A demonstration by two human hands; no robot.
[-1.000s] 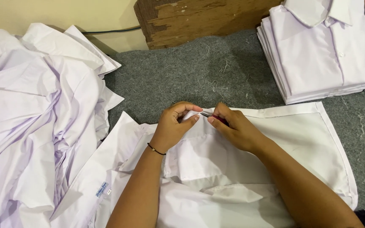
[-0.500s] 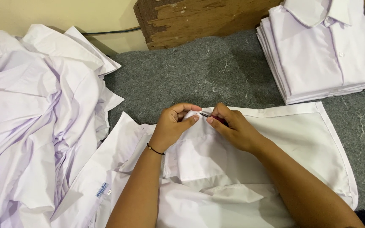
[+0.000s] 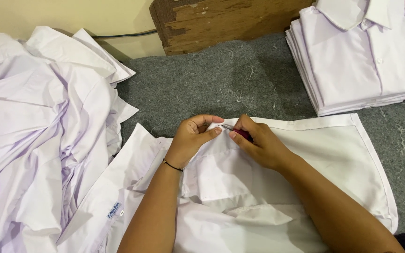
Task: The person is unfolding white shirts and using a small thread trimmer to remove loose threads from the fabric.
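We have the white shirt (image 3: 305, 159) spread at the table's (image 3: 240, 84) near edge, our left hand (image 3: 194, 138) pinching its top hem while our right hand (image 3: 258, 145) grips a small red-handled tool (image 3: 240, 133) against it. We judge this the thread-trimming step; the next move needs a careful, steady nip clear of the cloth.

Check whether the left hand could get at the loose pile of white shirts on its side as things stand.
Probably yes. The left hand pinches the edge of the spread white shirt, and the loose pile of shirts lies right beside that arm with nothing between them. It would have to release the fabric first.
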